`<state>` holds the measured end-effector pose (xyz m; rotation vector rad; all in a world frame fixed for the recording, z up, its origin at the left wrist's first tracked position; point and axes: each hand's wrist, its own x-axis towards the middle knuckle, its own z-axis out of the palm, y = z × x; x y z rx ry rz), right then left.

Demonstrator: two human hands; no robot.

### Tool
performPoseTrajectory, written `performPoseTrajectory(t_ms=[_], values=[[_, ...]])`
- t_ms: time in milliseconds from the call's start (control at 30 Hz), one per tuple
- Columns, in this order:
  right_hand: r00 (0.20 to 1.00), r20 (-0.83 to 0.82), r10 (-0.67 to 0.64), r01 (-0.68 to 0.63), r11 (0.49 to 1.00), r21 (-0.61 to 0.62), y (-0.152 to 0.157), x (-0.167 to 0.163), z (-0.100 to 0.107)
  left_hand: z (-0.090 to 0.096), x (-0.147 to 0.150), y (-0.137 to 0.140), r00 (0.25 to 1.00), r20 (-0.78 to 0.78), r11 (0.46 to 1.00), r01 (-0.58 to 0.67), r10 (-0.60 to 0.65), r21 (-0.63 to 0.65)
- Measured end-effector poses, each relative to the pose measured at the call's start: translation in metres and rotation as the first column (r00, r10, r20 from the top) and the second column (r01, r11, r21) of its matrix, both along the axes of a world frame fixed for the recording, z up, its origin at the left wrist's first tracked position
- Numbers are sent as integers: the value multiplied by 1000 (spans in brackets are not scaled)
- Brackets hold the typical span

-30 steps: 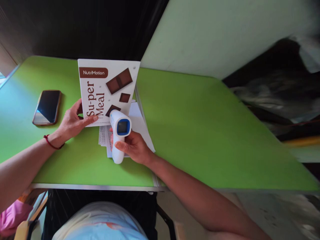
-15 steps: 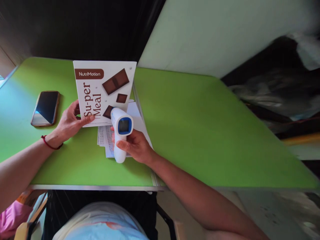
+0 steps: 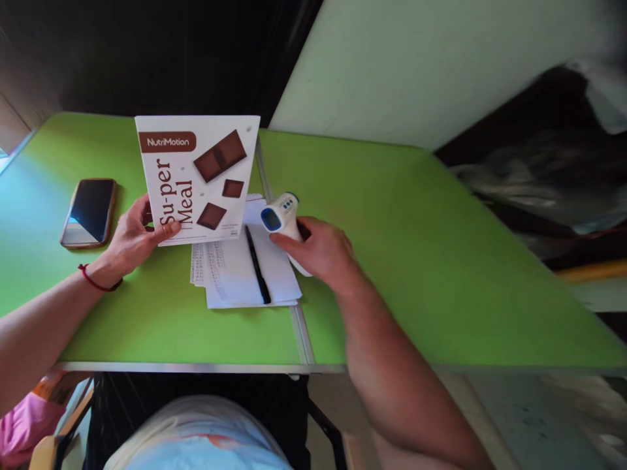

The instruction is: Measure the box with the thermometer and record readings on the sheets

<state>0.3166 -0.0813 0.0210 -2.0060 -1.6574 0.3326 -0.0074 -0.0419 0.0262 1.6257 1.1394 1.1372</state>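
Note:
My left hand (image 3: 140, 232) grips the lower left corner of a white box (image 3: 220, 202) printed with brown chocolate pieces and the words "NutriMotion Su-per Meal"; the thumb lies on its front. In my right hand (image 3: 326, 248) is a white and blue infrared thermometer (image 3: 284, 212), held by its handle and tilted, with its small screen facing left. Below and between the hands, white papers (image 3: 232, 277) lie on the table, some with small print. A black pen (image 3: 257, 264) rests across them.
A smartphone (image 3: 89, 212) in a brown case lies left of my left hand. The green folding table (image 3: 416, 261) has a seam near its middle. A dark panel and a pale wall stand behind it. Plastic-wrapped things (image 3: 529, 189) are at the far right.
My right hand has carried the thermometer right and a little up, away from the box, and turned it. The pen has come into sight. The box has shifted slightly left.

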Motion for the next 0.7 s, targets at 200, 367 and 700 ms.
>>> performPoseTrajectory(t_ms=[200, 367, 700], values=[[962, 271, -25, 78, 980, -185, 3, 3, -4, -11, -9, 11, 995, 15, 994, -99, 98, 35], [940, 341, -25, 76, 988, -137, 2, 10, -11, -18, -18, 23, 988, 27, 987, -151, 150, 49], [945, 133, 298, -305, 952, 28, -20, -26, -11, -16, -19, 28, 965, -15, 958, -260, 263, 119]])
